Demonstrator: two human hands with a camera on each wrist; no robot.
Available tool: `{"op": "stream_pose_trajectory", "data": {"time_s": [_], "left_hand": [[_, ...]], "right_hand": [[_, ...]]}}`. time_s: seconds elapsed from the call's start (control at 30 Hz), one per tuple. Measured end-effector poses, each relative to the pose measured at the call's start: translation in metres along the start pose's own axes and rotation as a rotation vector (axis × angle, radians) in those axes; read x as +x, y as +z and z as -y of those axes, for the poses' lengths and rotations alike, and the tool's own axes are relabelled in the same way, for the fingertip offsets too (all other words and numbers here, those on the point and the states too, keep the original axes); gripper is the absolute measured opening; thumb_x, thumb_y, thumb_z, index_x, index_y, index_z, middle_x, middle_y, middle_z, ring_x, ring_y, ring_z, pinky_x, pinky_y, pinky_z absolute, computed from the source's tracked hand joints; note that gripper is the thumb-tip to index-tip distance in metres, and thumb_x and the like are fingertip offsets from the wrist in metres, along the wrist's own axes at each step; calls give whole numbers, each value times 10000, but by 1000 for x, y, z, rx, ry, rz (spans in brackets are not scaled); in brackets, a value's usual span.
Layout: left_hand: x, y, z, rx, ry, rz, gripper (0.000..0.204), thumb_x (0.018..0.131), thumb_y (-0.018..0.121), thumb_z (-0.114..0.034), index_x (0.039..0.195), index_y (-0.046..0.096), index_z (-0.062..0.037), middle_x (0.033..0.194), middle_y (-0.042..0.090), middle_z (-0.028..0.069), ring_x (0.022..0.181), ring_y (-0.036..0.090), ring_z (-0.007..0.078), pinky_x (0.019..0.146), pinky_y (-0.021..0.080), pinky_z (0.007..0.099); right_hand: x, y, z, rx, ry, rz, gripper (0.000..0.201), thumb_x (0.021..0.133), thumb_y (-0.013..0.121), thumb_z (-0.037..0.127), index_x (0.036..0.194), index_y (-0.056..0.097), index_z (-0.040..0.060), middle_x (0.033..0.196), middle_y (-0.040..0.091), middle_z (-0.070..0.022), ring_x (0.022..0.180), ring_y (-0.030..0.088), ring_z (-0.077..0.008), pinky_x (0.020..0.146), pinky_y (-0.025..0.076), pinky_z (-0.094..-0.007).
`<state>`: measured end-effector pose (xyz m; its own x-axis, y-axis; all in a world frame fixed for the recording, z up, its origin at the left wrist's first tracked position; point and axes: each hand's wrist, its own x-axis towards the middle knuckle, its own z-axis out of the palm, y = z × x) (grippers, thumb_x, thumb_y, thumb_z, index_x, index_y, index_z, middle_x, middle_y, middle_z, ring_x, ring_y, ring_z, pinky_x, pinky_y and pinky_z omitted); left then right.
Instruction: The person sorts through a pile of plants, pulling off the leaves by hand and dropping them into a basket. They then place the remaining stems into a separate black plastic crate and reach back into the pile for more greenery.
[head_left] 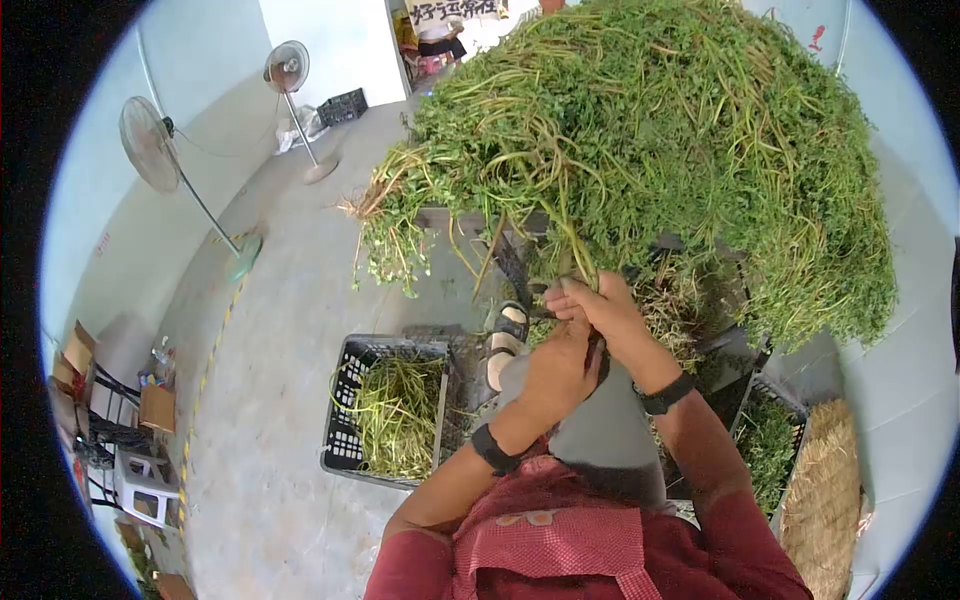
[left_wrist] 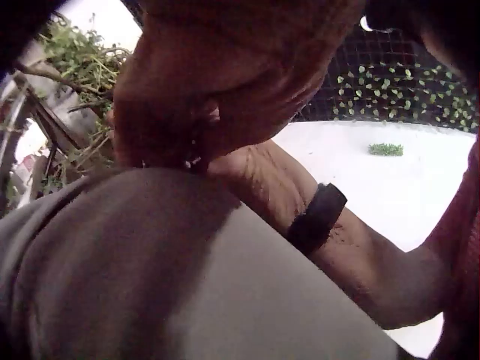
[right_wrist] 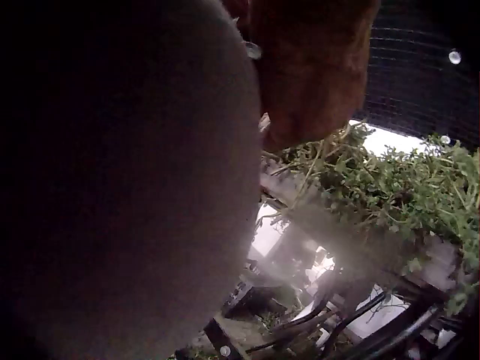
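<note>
A thin bunch of long green stems (head_left: pixel 572 240) runs down from the leafy heap (head_left: pixel 660 130) into my hands, above my grey-trousered knee. My right hand (head_left: pixel 612 318) grips these stems, its thumb lying along them. Just below and to the left, my left hand (head_left: pixel 558 368) is curled against the right, at the lower end of the same bunch. The stem ends are hidden inside the hands. In the left wrist view, the left hand (left_wrist: pixel 225 82) is close over the knee (left_wrist: pixel 150 247). Leafy stalks (right_wrist: pixel 390 180) show beyond the right hand (right_wrist: pixel 311 90).
A black crate (head_left: pixel 345 405) of cut stems (head_left: pixel 395 415) stands on the floor at left. Another crate of greens (head_left: pixel 768 440) is at lower right, beside a straw bundle (head_left: pixel 825 490). Two standing fans (head_left: pixel 150 145) and a white stool (head_left: pixel 145 488) are along the left.
</note>
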<state>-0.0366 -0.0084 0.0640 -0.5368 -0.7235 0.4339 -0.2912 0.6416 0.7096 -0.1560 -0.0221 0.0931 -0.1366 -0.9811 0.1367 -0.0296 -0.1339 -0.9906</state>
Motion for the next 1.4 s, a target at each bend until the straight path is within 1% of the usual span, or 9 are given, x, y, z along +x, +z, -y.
{"op": "stream_pose_trajectory", "data": {"time_s": [0.13, 0.2, 0.37, 0.67, 0.87, 1.1, 1.17, 1.33, 1.4], "left_hand": [[9, -34, 2, 39, 261, -84, 270, 733, 601, -55, 1002, 577, -52, 982, 569, 151, 923, 536, 357, 825, 436, 394], [26, -50, 7, 210, 189, -294, 342, 729, 613, -78, 1068, 564, -75, 1014, 553, 152, 911, 532, 339, 789, 455, 389], [87, -81, 19, 440, 219, -425, 579, 729, 635, -111, 1263, 414, -73, 1230, 435, 177, 1087, 443, 362, 876, 419, 423], [112, -49, 76, 602, 41, -145, 785, 726, 695, -179, 1369, 259, -59, 1308, 359, 215, 1163, 374, 372, 987, 314, 475], [107, -38, 41, 658, 66, -390, 763, 716, 699, -155, 1354, 288, -76, 1326, 336, 176, 1185, 349, 355, 978, 223, 518], [116, -24, 27, 617, 224, -321, 806, 714, 704, -174, 1376, 247, -116, 1377, 287, 158, 1255, 285, 348, 984, 210, 509], [122, -22, 45, 741, 57, -190, 849, 707, 696, -200, 1392, 206, -90, 1402, 261, 141, 1269, 271, 339, 994, 207, 529], [111, -19, 44, 727, 50, -129, 814, 721, 686, -194, 1384, 228, -82, 1404, 254, 146, 1272, 264, 333, 998, 191, 555], [107, -17, 38, 765, 93, -304, 735, 731, 667, -168, 1352, 292, -50, 1344, 344, 184, 1218, 336, 345, 991, 245, 509]], "right_hand": [[-7, -28, 18, 250, 141, -206, 237, 891, 551, 224, 986, 548, 7, 593, 475, 11, 460, 433, -99, 420, 366, -237], [-9, -47, 22, 229, 189, -258, 255, 910, 522, 260, 928, 539, 6, 514, 340, 57, 390, 300, -54, 350, 239, -225], [-24, -66, 21, 356, 128, -230, 324, 914, 503, 363, 731, 462, 98, 478, 314, 70, 358, 279, -48, 326, 231, -213], [-59, -138, 57, 369, 28, -260, 371, 913, 515, 327, 977, 561, -35, 489, 305, 69, 376, 286, -35, 324, 229, -208], [-66, -169, 41, 421, 75, -371, 336, 907, 534, 292, 982, 584, -32, 486, 354, 63, 361, 306, -49, 335, 239, -230], [-108, -215, 20, 345, -130, -434, 273, 894, 549, 289, 934, 600, 24, 476, 339, 60, 366, 303, -58, 334, 208, -238], [-122, -232, 24, 433, -52, -577, 258, 892, 553, 293, 908, 617, 43, 470, 329, 61, 359, 273, -64, 341, 190, -244], [-135, -232, 31, 288, -32, -583, 304, 906, 528, 314, 925, 603, 19, 495, 293, 78, 387, 239, -48, 362, 180, -233], [-129, -233, 31, 320, -59, -588, 296, 912, 517, 305, 935, 605, 23, 492, 298, 70, 384, 242, -51, 361, 185, -237]]}}
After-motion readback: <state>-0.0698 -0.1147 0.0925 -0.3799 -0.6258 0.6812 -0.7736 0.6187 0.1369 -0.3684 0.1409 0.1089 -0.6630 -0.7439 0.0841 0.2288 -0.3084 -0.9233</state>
